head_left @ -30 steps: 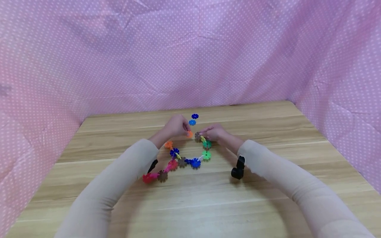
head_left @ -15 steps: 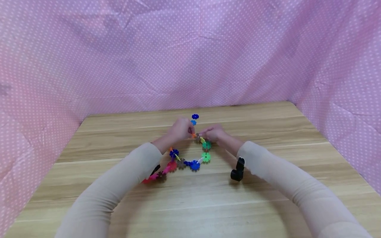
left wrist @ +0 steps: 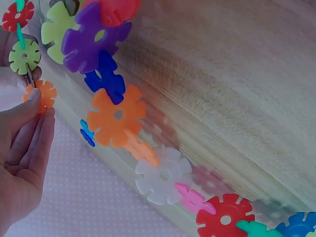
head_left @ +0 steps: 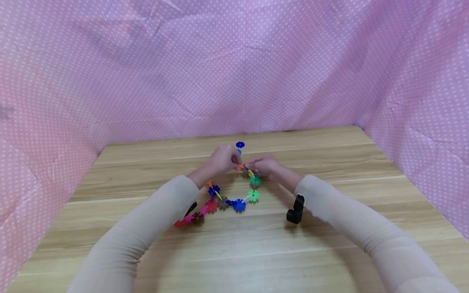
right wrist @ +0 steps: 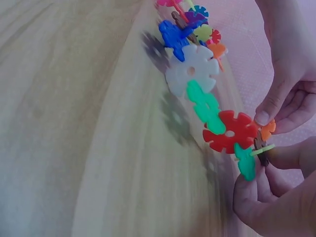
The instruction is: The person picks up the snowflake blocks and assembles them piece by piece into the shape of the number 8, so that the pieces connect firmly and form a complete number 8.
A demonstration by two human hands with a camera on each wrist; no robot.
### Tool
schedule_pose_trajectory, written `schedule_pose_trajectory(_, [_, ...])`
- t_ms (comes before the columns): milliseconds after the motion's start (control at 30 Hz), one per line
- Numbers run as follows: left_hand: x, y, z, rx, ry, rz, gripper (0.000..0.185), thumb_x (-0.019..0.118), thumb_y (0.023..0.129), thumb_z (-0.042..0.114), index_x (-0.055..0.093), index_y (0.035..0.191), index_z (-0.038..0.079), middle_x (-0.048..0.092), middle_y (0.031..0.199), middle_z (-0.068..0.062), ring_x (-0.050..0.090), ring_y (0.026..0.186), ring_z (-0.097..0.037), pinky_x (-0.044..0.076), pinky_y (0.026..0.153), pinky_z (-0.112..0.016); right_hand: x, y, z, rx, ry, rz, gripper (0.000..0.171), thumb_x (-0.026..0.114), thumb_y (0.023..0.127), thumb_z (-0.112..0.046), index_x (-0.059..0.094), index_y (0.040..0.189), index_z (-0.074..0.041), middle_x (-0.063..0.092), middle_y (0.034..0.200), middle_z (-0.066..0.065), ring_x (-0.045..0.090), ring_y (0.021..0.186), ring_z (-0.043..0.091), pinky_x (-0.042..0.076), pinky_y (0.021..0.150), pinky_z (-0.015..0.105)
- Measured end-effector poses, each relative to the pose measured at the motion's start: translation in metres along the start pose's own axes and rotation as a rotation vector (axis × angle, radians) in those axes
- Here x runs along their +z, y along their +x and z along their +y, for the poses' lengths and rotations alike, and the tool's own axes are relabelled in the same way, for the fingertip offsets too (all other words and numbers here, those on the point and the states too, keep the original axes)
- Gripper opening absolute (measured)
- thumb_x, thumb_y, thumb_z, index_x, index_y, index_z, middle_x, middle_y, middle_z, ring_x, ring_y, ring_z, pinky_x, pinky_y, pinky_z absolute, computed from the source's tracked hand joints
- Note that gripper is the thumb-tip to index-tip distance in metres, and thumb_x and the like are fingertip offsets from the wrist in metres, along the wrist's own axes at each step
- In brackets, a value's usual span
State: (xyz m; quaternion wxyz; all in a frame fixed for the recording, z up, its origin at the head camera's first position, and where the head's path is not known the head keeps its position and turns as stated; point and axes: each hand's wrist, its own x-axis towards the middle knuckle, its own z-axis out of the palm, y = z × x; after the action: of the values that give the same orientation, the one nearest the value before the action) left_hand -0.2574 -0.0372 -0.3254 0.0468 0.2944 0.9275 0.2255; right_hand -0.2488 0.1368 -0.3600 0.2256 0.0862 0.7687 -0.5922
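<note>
My left hand [head_left: 223,158] pinches an orange notched snowflake disc [left wrist: 48,94] between thumb and fingers. Opposite it, my right hand [head_left: 265,165] pinches a brown snowflake disc [right wrist: 258,141] at the end of a linked chain. In both wrist views the orange disc's edge meets the brown one. A yellow-green disc [left wrist: 24,57] follows the brown disc, then green and a red disc [right wrist: 230,132]. The rest of the chain curves across the table through a white disc [right wrist: 191,71], a blue disc [head_left: 239,205] and a brown disc [head_left: 198,219], partly hidden by my left arm.
Beyond the hands lie a loose dark blue disc [head_left: 239,144] and a light blue disc [head_left: 239,151], the latter partly covered by my left hand. A wood-grain table [head_left: 256,252] is backed by pink dotted cloth [head_left: 234,73]. A black wrist camera [head_left: 295,211] hangs below the right sleeve.
My left hand has moved right and slightly down, bringing the orange disc from apart up against the brown disc. The right hand stays nearly in place; the chain has shifted slightly.
</note>
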Motion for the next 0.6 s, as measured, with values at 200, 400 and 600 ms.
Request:
schedule_pose_trajectory(200, [-0.006, -0.001, -0.004, -0.040, -0.101, -0.066, 0.021, 0.081, 0.075, 0.006, 0.072, 0.094, 0.002, 0.072, 0.095, -0.010, 0.068, 0.088, -0.019, 0.059, 0.078, -0.025, 0.001, -0.003, 0.000, 0.004, -0.014, -0.040, 0.033, 0.062, 0.094, -0.013, 0.062, 0.124, -0.001, 0.068, 0.123, 0.011, 0.061, 0.081, 0.003, 0.054, 0.080, 0.019])
schedule_pose_trajectory(400, [-0.020, 0.012, -0.017, -0.144, -0.152, -0.051, 0.028, 0.077, 0.079, 0.005, 0.069, 0.105, -0.003, 0.072, 0.104, -0.017, 0.068, 0.097, -0.027, 0.058, 0.087, -0.032, -0.003, -0.006, 0.002, -0.006, 0.020, -0.067, 0.035, 0.058, 0.095, -0.009, 0.058, 0.128, 0.001, 0.060, 0.133, 0.017, 0.064, 0.099, 0.013, 0.049, 0.105, 0.035])
schedule_pose_trajectory(600, [-0.023, 0.037, -0.019, -0.291, -0.052, -0.083, 0.025, 0.065, 0.090, 0.010, 0.066, 0.113, -0.001, 0.067, 0.114, -0.016, 0.062, 0.107, -0.029, 0.055, 0.093, -0.035, -0.008, -0.007, 0.002, -0.016, 0.007, -0.064, 0.035, 0.058, 0.096, -0.010, 0.058, 0.128, 0.002, 0.066, 0.123, 0.015, 0.064, 0.085, 0.008, 0.054, 0.096, 0.030])
